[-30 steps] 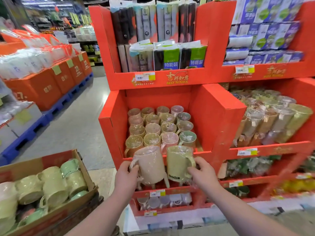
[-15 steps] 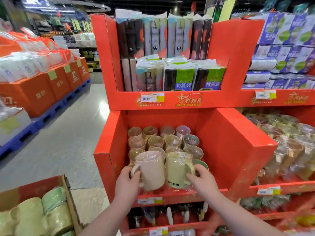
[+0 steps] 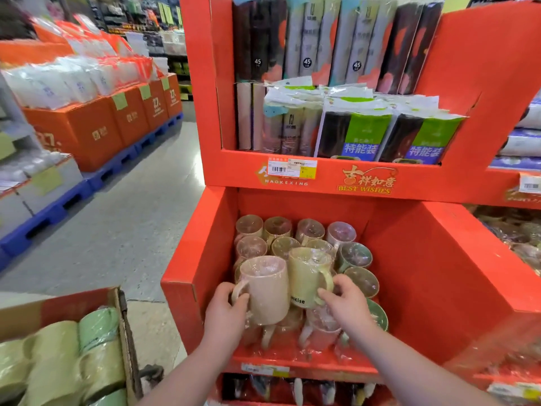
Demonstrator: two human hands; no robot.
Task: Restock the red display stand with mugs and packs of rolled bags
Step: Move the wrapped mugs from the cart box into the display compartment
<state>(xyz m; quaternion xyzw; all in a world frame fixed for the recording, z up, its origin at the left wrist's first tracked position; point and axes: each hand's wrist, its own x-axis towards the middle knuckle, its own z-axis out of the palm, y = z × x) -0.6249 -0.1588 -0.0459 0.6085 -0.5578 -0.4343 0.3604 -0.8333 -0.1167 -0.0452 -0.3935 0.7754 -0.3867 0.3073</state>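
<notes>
My left hand (image 3: 224, 310) grips the handle of a pink plastic-wrapped mug (image 3: 268, 288). My right hand (image 3: 347, 307) grips the handle of a pale yellow wrapped mug (image 3: 307, 276). Both mugs are upright, side by side, held over the front rows of wrapped mugs (image 3: 295, 238) that fill the middle compartment of the red display stand (image 3: 433, 273). On the shelf above stand packs of rolled bags (image 3: 345, 68), tall dark and grey ones at the back, green-and-blue labelled ones in front.
A cardboard box (image 3: 123, 323) of green and yellow mugs sits at lower left. Orange cartons on blue pallets (image 3: 96, 136) line the aisle's left side. More wrapped goods fill the stand's right compartments (image 3: 515, 230). A lower shelf (image 3: 292, 388) holds dark items.
Both hands have carried the two mugs forward and up into the middle compartment, over the stocked mugs. The view has moved closer to the stand.
</notes>
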